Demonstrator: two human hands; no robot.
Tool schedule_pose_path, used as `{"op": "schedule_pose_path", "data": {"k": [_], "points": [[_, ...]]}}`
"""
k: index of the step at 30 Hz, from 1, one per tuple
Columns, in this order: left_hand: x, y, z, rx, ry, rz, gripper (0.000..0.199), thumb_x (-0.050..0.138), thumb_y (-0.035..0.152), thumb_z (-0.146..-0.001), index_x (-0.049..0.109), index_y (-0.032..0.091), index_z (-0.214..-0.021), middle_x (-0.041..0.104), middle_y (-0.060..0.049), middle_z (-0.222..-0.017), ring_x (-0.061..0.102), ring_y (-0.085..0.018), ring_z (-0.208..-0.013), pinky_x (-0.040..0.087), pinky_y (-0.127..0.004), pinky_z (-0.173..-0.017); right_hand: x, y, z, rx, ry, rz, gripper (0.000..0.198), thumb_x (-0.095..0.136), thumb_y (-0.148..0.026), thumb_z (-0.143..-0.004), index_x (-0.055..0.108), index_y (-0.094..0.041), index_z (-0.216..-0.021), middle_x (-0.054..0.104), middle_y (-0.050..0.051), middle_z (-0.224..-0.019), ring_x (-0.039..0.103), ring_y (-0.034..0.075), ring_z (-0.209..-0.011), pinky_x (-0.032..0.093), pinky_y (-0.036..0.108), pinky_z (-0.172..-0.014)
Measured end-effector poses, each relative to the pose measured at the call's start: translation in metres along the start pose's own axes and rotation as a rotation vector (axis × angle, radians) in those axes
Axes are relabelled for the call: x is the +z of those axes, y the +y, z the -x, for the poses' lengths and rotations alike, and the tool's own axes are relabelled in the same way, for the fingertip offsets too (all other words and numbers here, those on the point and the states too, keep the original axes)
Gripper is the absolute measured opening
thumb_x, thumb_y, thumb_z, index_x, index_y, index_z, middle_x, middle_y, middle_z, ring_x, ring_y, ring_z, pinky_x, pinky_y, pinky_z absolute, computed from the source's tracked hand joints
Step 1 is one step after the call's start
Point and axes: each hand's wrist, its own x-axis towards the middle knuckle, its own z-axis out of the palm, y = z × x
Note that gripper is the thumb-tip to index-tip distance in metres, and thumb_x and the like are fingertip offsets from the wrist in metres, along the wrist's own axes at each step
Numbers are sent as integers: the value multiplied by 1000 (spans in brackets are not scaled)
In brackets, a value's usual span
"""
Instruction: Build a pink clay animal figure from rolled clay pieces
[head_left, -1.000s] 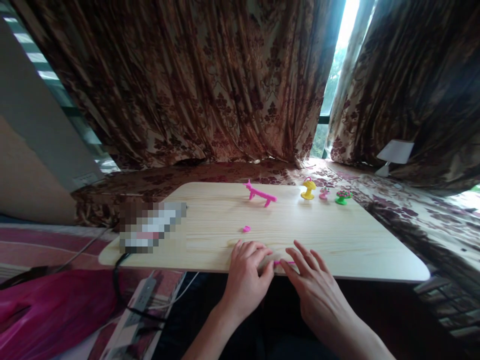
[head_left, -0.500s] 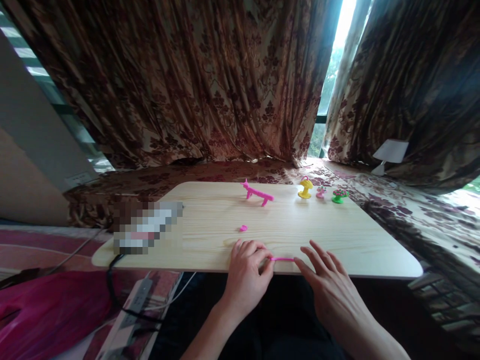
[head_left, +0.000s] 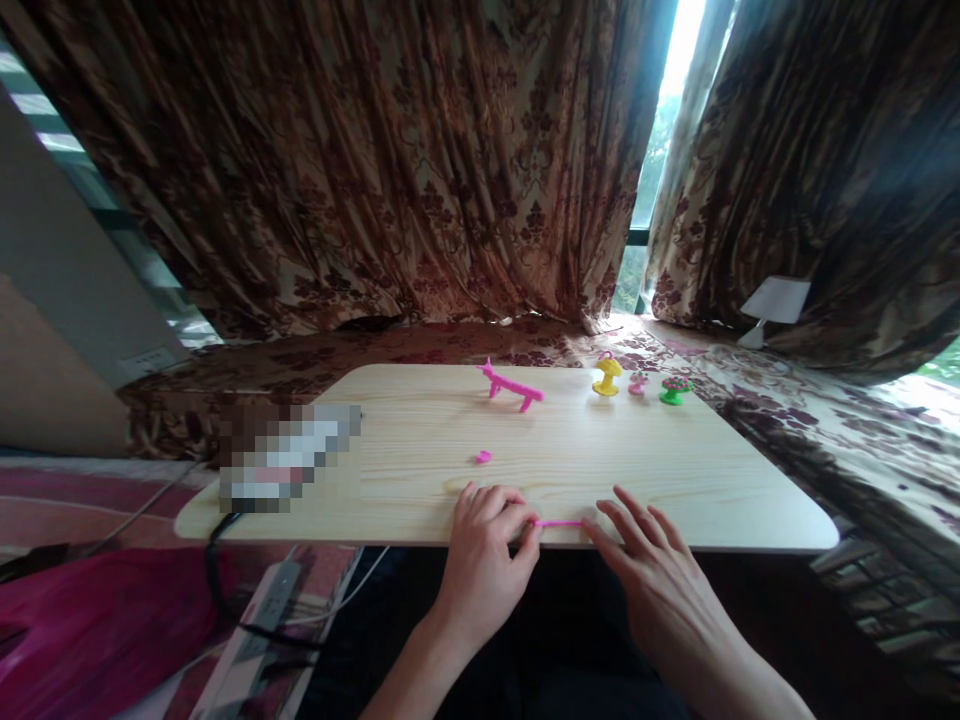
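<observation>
A thin pink strand (head_left: 559, 523), which looks like modelling clay, lies across the front of the table between my hands. My left hand (head_left: 491, 535) pinches its left end between thumb and fingers. At the right end, the index fingertip of my right hand (head_left: 641, 540) presses on the strand, its other fingers spread over the table. A small pink lump (head_left: 484, 457) rests beyond my left hand. Farther back stands a pink four-legged animal figure (head_left: 514, 386) with pointed ears.
A yellow mushroom-shaped figure (head_left: 607, 377), a small pink one (head_left: 637, 384) and a green one with a dotted top (head_left: 676, 390) stand at the back right of the wooden table (head_left: 420, 430). A blurred-out object (head_left: 292, 455) lies at the left, a black cable (head_left: 217, 560) hanging from it.
The view has shifted slightly. The strand looks a little thinner, and both hands keep nearly the same pose at its ends.
</observation>
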Motion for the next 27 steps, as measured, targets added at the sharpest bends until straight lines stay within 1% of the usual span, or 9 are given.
{"op": "schedule_pose_path", "data": {"k": [5,11,17,20,24,27], "points": [[-2,0,-2,-4,15,-14,15,53,17,-81,65,25,-79,61,-2,-87,56,-20,-87,34,-44,-96,-2,0,-4,10,6,6,68,43,0,-64,51,-25,-126,43,8,-139,19,28,-136,25,47,-104],[-4,-1,0,-5,-1,-16,16,53,18,-81,66,26,-82,61,-2,-89,56,-20,-89,31,-46,-98,-3,-3,4,-4,-5,24,71,44,-1,-63,48,-25,-129,41,8,-141,21,29,-135,26,49,-104],[-6,-3,0,-11,-13,2,17,53,16,-80,67,26,-85,61,-2,-90,56,-20,-90,32,-46,-98,-6,0,-8,8,7,41,64,43,0,-67,51,-19,-127,44,8,-138,22,28,-135,27,47,-104],[-6,-4,1,-16,-16,3,18,54,16,-80,66,27,-87,61,-1,-90,56,-20,-91,30,-47,-100,-12,0,-12,10,35,25,63,41,0,-69,50,-21,-128,43,9,-139,19,27,-136,26,47,-104],[-8,-6,3,-22,-14,10,21,50,15,-82,65,26,-90,61,-1,-91,56,-19,-92,27,-47,-103,-16,-14,-20,-45,31,-57,66,42,0,-69,48,-26,-129,39,7,-141,14,25,-137,23,46,-106],[-10,-9,5,-29,7,21,25,47,11,-82,64,25,-92,62,-2,-92,57,-19,-92,28,-47,-103,-13,-28,-27,-72,-6,-111,63,43,-2,-70,49,-26,-127,40,6,-141,14,25,-137,21,45,-107]]}}
